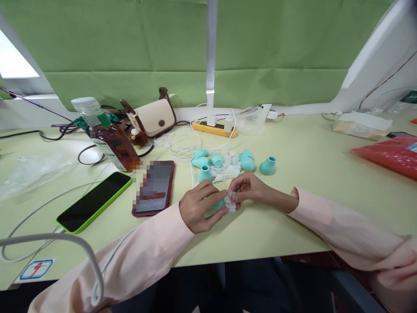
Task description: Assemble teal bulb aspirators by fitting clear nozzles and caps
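Observation:
My left hand (200,206) is closed around a teal rounded piece (217,204), mostly hidden by the fingers. At its right end is a clear, lobed plastic piece (231,202), pinched by the fingers of my right hand (246,189). I cannot tell whether the two pieces are joined. Just beyond my hands lies a cluster of hollow teal bulb-shaped pieces, one of them an upright open-necked piece (205,173). Several small translucent white parts (230,166) lie among them. Another teal open-necked piece (267,166) stands apart to the right.
At left are a green-cased phone (94,202), a red-cased phone (154,187) and a bottle of brown liquid (110,139). A cream handbag (155,117) and yellow power strip (213,128) sit at the back. A tissue pack (362,126) and red packet (391,154) lie right. White cables cross the table.

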### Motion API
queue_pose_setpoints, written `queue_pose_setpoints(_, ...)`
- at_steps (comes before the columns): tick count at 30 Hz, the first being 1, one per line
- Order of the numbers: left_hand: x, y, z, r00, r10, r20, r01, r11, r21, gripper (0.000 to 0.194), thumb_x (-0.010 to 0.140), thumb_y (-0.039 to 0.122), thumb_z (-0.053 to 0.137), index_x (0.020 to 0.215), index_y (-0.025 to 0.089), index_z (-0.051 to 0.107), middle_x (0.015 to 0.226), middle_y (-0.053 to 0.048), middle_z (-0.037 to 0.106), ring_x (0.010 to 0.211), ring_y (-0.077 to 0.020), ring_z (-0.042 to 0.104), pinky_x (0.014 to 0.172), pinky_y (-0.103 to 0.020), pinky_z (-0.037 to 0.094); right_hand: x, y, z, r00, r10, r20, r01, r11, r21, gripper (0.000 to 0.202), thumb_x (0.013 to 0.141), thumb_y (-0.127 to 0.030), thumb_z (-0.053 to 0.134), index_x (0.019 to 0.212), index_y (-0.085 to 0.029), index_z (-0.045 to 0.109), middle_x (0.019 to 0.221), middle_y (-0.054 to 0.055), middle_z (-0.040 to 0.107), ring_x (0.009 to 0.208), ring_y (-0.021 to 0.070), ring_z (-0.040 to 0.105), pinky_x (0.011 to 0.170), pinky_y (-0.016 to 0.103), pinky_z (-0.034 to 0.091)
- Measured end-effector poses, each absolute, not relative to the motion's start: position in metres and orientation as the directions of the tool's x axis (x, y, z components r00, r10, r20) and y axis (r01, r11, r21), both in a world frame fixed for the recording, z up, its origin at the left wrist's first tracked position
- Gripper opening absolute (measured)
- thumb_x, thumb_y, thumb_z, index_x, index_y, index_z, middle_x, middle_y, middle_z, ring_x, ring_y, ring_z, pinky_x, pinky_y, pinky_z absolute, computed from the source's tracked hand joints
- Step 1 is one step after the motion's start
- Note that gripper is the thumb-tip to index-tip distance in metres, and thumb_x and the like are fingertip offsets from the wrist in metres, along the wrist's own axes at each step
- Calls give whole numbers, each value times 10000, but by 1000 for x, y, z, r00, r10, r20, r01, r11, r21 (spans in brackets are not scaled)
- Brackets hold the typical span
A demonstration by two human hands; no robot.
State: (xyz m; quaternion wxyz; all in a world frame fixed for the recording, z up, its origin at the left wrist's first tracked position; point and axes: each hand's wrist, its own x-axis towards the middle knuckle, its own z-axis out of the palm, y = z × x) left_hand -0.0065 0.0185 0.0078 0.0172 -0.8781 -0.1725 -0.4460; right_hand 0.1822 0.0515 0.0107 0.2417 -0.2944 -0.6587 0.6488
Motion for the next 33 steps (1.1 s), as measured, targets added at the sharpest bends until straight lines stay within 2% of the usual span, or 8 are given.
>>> queue_pose_setpoints(4, -3, 19, 5, 520, 260, 813, 334, -939, 86, 46, 730, 82, 549, 759, 69, 583, 608, -97, 582, 588, -142, 470, 483, -263, 446, 181, 50, 8, -693, 720, -45, 12, -50, -999, 125, 652, -221, 648, 684, -103, 623, 605, 28, 636, 496, 103, 588, 505, 221, 495)
queue_pose_setpoints(10, -2, 19, 3, 472, 259, 843, 354, -931, 88, 44, 711, 49, 560, 718, 89, 578, 586, -80, 588, 573, -133, 464, 487, -262, 446, 179, 49, 3, -661, 750, -26, -21, -53, -998, 113, 661, -208, 640, 673, -97, 624, 586, 30, 630, 467, 101, 580, 473, 209, 487)
queue_pose_setpoints(16, -5, 20, 8, 503, 349, 791, 226, -936, 269, 52, 697, 48, 580, 720, 93, 591, 590, -70, 604, 570, -130, 492, 540, -279, 458, 180, 50, 4, -687, 725, -50, 11, -59, -998, 116, 656, -210, 645, 677, -98, 625, 592, 27, 629, 475, 97, 578, 491, 213, 495)
queue_pose_setpoints(19, -6, 21, 9, 529, 363, 767, 190, -932, 309, 58, 706, 50, 569, 717, 101, 596, 581, -60, 603, 550, -122, 490, 540, -275, 455, 181, 50, 5, -700, 711, -61, 20, -66, -998, 113, 657, -210, 644, 675, -101, 622, 586, 23, 627, 472, 96, 576, 485, 210, 491)
queue_pose_setpoints(26, -5, 20, 5, 466, 364, 807, 222, -931, 291, 59, 695, 55, 584, 730, 99, 604, 603, -74, 606, 575, -135, 499, 528, -279, 452, 181, 53, 4, -708, 704, -61, 24, -62, -998, 130, 660, -230, 642, 684, -103, 622, 601, 26, 628, 470, 96, 574, 483, 216, 487)
queue_pose_setpoints(30, -5, 22, 4, 505, 326, 799, 214, -944, 250, 63, 716, 42, 552, 730, 84, 597, 594, -78, 590, 582, -139, 488, 534, -283, 448, 181, 52, 5, -701, 709, -77, 46, -63, -997, 135, 653, -232, 647, 673, -101, 621, 587, 25, 626, 460, 92, 569, 478, 212, 484)
queue_pose_setpoints(33, -6, 23, 5, 555, 343, 758, 216, -939, 266, 79, 741, 54, 518, 739, 92, 587, 603, -74, 585, 586, -138, 479, 543, -283, 444, 180, 52, 6, -699, 711, -80, 55, -59, -997, 132, 652, -227, 648, 667, -100, 617, 582, 25, 625, 458, 93, 568, 477, 212, 483)
